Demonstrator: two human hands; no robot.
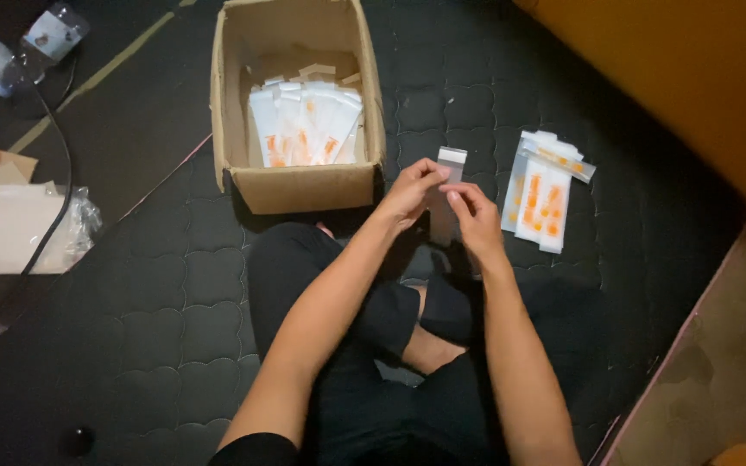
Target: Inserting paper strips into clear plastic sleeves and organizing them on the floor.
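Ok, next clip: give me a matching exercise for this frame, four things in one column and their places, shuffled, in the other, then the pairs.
Things:
1. Narrow clear plastic sleeve with a white top strip
2. Open brown cardboard box
3. Loose pile of white packets with orange print
4. Black cable

Places:
A. On the dark quilted mat, at the right of the picture, beside the hands
B. Pinched between the left hand and right hand
C. Trailing across the mat at the far left of the picture
D. On the mat ahead of the knees, holding stacked packets

Pairs: 1-B, 2-D, 3-A, 4-C
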